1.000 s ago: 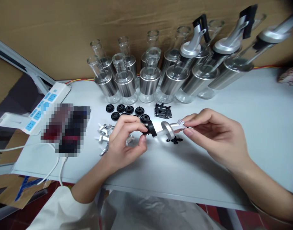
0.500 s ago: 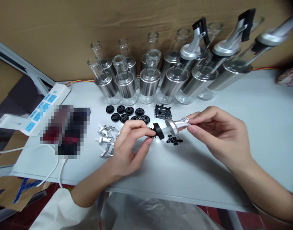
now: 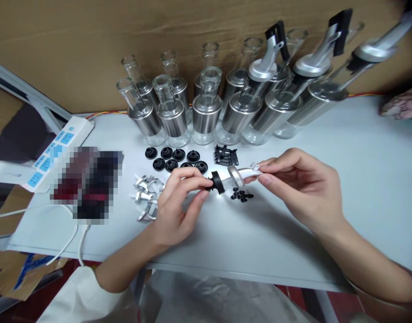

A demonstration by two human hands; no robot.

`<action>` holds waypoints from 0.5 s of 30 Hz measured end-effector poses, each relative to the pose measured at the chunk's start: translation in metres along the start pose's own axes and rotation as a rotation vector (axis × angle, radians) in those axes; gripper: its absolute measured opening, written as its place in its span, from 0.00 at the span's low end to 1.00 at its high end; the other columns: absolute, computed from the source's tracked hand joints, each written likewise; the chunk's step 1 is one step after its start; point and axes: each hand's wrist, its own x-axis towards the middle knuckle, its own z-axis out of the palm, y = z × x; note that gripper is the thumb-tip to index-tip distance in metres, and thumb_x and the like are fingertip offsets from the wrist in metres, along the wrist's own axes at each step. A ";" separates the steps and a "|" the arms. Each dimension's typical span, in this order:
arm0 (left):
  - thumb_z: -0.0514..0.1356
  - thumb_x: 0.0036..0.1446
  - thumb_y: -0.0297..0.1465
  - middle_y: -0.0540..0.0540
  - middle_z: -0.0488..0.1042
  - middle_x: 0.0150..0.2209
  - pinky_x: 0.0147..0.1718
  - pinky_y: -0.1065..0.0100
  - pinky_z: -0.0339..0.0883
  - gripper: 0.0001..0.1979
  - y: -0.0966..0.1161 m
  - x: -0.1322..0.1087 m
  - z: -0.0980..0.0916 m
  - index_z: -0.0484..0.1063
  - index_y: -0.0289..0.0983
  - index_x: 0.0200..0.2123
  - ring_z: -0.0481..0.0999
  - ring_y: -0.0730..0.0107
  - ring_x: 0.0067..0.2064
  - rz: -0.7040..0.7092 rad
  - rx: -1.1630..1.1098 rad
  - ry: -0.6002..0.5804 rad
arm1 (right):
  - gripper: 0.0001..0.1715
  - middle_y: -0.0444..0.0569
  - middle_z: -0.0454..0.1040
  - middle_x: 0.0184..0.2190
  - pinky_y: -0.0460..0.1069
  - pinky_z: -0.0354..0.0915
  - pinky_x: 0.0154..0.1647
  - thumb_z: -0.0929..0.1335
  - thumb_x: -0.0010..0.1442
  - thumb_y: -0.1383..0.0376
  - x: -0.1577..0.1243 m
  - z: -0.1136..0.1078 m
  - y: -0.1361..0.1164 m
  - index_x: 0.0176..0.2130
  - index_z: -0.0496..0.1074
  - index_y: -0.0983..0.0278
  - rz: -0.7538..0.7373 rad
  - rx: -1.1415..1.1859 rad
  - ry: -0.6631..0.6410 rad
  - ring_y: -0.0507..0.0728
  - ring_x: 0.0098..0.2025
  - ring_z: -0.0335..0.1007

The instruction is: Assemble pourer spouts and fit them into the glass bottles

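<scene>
The silver pourer [image 3: 236, 176] is held above the table [image 3: 233, 251], between the two hands; it has a round flange, a curved spout with a small lug, and a pale stem that meets a black stopper [image 3: 218, 182], though how far in is unclear; small black caps [image 3: 241, 195] lie just below it, black levers [image 3: 226, 156] beyond; loose black stoppers [image 3: 193, 156] and silver spouts [image 3: 144, 196] sit partly behind the left hand [image 3: 179, 206]; glass bottles [image 3: 207, 119] line the back; the left fingers pinch the stopper, palm inward; the right hand [image 3: 307, 188] grips the spout's tip between thumb and fingers, its wrist angled in from the right.
</scene>
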 end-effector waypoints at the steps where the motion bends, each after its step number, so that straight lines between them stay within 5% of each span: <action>1: 0.57 0.59 0.19 0.44 0.69 0.42 0.37 0.71 0.74 0.12 0.000 -0.001 0.000 0.70 0.37 0.45 0.73 0.71 0.43 -0.015 -0.005 0.003 | 0.04 0.43 0.81 0.29 0.49 0.74 0.28 0.74 0.56 0.64 0.000 0.000 0.000 0.31 0.75 0.57 -0.005 0.007 0.001 0.55 0.30 0.79; 11: 0.58 0.59 0.19 0.44 0.70 0.43 0.43 0.69 0.74 0.17 0.000 -0.006 0.003 0.68 0.37 0.50 0.74 0.70 0.45 -0.009 -0.048 -0.009 | 0.08 0.43 0.79 0.29 0.46 0.74 0.33 0.72 0.53 0.73 -0.005 0.001 -0.001 0.31 0.73 0.60 -0.016 -0.025 -0.011 0.52 0.31 0.78; 15: 0.60 0.58 0.18 0.45 0.70 0.42 0.40 0.72 0.75 0.16 0.000 -0.006 0.004 0.69 0.37 0.49 0.73 0.72 0.43 -0.019 -0.082 0.013 | 0.14 0.43 0.78 0.31 0.46 0.73 0.36 0.71 0.53 0.75 -0.008 -0.001 0.001 0.39 0.74 0.59 -0.060 -0.103 -0.029 0.52 0.34 0.77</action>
